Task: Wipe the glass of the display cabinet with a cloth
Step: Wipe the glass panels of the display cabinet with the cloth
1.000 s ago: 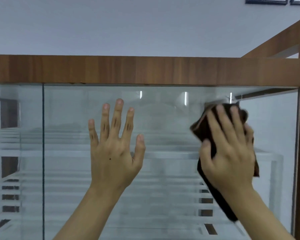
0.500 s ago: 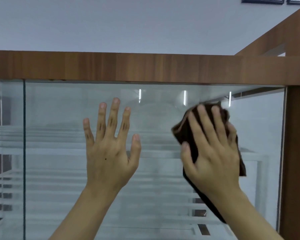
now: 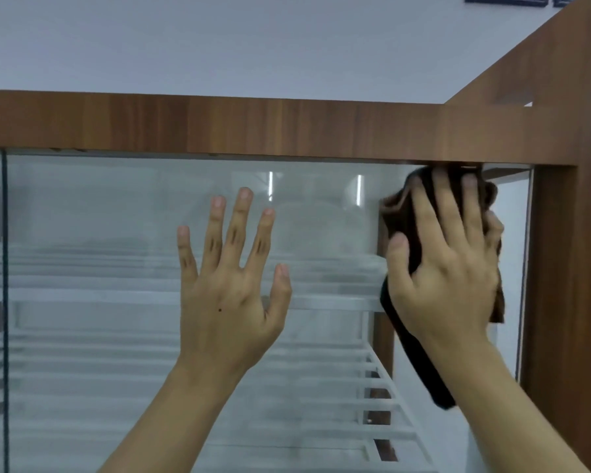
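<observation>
Head view: the glass pane (image 3: 99, 233) of the display cabinet fills the mid and lower frame, under a wooden top rail (image 3: 219, 128) that runs L to R across the frame. A wooden post (image 3: 553, 268) stands at the R edge, and a dark vertical seam (image 3: 4, 302) is seen at far L. White slatted shelves (image 3: 116, 353) are seen through the glass, hazy.

The left hand (image 3: 229, 295) is laid flat on the glass at frame centre. Its fingers are straight and spread, tips up, and nothing is held.

The right hand (image 3: 447, 278) is pressed on a dark brown cloth (image 3: 398, 216) at the upper R of the pane. Its fingers are mostly straight and fanned over the cloth, with the thumb laid on the cloth's L side. The cloth is pinned flat to the glass, not clenched. Whether the little finger hooks the cloth's R edge can't be told.

The cloth's bunched top end is up against the underside of the rail, near the pane's top R corner. Its long axis runs approx. top to bottom, and the narrow tail hangs down and slightly R beside the wrist and forearm.

A pale wall (image 3: 219, 39) is seen above the rail, and dark picture frames (image 3: 488, 0) are cut off at the upper R.
</observation>
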The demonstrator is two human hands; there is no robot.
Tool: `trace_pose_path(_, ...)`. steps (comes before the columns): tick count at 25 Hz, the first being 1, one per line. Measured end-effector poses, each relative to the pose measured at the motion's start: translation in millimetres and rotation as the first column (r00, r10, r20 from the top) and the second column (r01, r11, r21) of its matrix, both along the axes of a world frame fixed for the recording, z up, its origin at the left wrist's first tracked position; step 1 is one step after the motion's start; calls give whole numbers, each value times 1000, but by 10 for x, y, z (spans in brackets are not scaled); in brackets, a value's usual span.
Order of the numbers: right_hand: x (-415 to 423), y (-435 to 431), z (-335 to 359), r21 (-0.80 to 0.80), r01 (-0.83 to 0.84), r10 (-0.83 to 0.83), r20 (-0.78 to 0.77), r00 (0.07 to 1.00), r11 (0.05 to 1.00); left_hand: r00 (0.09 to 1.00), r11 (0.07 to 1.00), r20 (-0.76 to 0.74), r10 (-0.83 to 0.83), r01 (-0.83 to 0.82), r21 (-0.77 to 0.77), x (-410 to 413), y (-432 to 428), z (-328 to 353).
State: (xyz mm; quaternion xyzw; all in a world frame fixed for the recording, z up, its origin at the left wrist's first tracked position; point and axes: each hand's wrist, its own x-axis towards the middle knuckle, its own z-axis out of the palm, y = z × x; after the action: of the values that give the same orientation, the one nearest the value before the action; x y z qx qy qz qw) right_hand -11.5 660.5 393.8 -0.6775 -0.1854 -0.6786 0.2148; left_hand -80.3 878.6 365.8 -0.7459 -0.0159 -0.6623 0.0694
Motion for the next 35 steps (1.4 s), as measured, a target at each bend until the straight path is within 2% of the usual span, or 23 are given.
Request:
trace_pose_path(2, -76, 185, 61, 4, -24, 24, 2, 1000, 1000, 1000, 1000, -7, -2, 2, 2, 35, -125, -3)
trace_pose_path(5, -96, 206, -267, -264, -48, 53, 12, 999, 963, 1000, 998, 10, 13, -12, -57, 82, -257, 7)
trace_pose_path(7, -21, -84, -397, -326, -38, 46, 16, 999, 944, 1000, 998, 4, 7, -6, -61, 106, -325, -3)
trace_pose_path(10, 105, -421, -242, -170, -17, 18, 6, 1000, 985, 1000, 1000, -17, -14, 13, -17, 136, -468, -14)
trace_pose_path(12, 88, -324, -66, -44, -31, 31, -5, 1000, 999, 1000, 1000, -21, -24, 24, 1, 177, -591, -12)
trace_pose_path(13, 44, -213, -20, -33, -51, 51, -5, 999, 998, 999, 1000, -22, -25, 25, 5, 197, -645, -14)
trace_pose_path(15, -1, -72, -92, -145, -94, 95, 2, 995, 985, 1000, 1000, -13, -21, 21, 3, 223, -724, -8)
trace_pose_path(18, 42, -330, -429, -272, -67, 63, -23, 998, 960, 1000, 1000, -5, -17, 17, -3, 234, -729, -16)
trace_pose_path(21, 122, -546, -335, -115, -8, 3, -42, 999, 993, 1000, 1000, 4, -8, 8, 5, 236, -727, -18)
trace_pose_path(24, 94, -325, 40, 51, -25, 27, -54, 998, 998, 1000, 1000, 16, -6, 6, 8, 249, -737, -22)
trace_pose_path(26, 51, -204, -18, -29, -56, 56, -23, 998, 998, 1000, 1000, 21, -10, 10, 7, 251, -736, -38)
trace_pose_path(28, 37, -212, -349, -148, -75, 73, -23, 997, 986, 999, 1000, 24, -24, 24, 15, 251, -732, -72)
trace_pose_path(30, 23, -296, -758, -189, -67, 59, -49, 997, 980, 999, 999, 20, -35, 35, 21, 248, -726, -157)
trace_pose_path(33, 37, -449, -1055, -172, -37, 27, -61, 998, 984, 998, 998, -2, -57, 57, 33, 219, -678, -363)
trace_pose_path(35, 81, -464, -857, -62, -22, 18, -63, 998, 998, 998, 997, -7, -60, 60, 37, 200, -632, -482)
